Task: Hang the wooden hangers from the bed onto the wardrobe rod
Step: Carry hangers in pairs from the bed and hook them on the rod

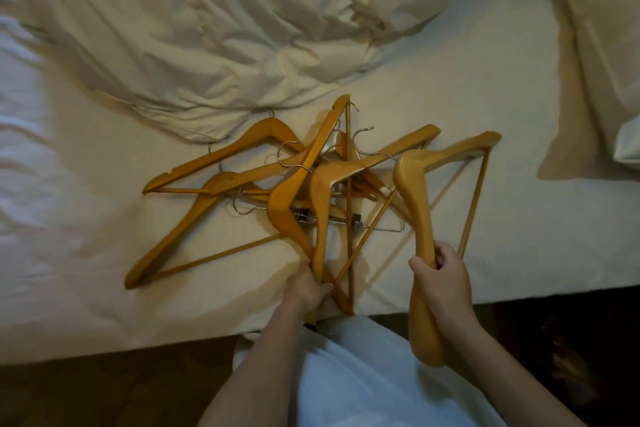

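Several wooden hangers (221, 180) with metal hooks lie tangled on the white bed (485, 218) near its front edge. My left hand (306, 288) is closed around the lower ends of two hangers (294, 191) that rise from the pile. My right hand (441, 270) grips the arm of another wooden hanger (414, 191), which is lifted to the right of the pile, its bar slanting up to the far right. A clip hanger with a metal bar (349, 220) lies under the pile. No wardrobe rod is in view.
A crumpled cream duvet (207, 28) covers the far half of the bed. A pillow (609, 45) lies at the right. Dark wooden floor (104, 392) runs along the bed's front edge. My white garment (363, 374) fills the bottom centre.
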